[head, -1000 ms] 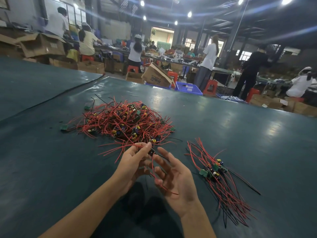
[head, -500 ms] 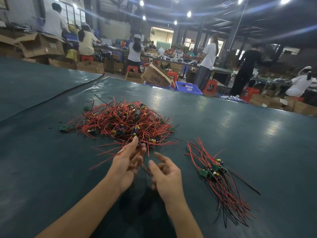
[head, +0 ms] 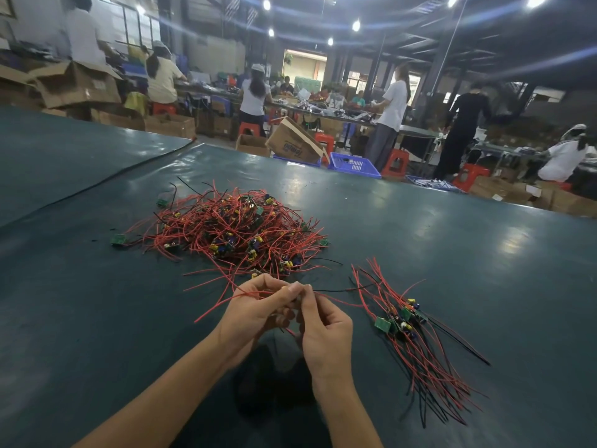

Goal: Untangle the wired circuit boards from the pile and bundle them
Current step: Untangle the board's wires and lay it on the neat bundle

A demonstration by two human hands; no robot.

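1. The left hand [head: 255, 310] and right hand [head: 326, 328] meet fingertip to fingertip just above the table. Both are curled and pinch the thin wires of 1 wired board [head: 339, 301], whose body is mostly hidden by the fingers.
2. Red wires trail left from the left hand, while 1 red and 1 black wire run right from the right hand.
3. By my judgement it is very light, with limp, springy wires that snag on neighbours. The solder joints are probably fragile, so hold the board by its edge and ease the wires free rather than tug.
4. Just beyond the hands lies the pile [head: 232, 231], a dense tangle of red wires with a few black ones. It is dotted with small green boards carrying yellow and blue parts, and 2 boards stray at its left edge.
5. Near the right hand lies the bundle [head: 410, 324], with its boards together and its wires fanned toward the near edge. No tie is visible.
6. Everything rests on the dark green table [head: 468, 253].
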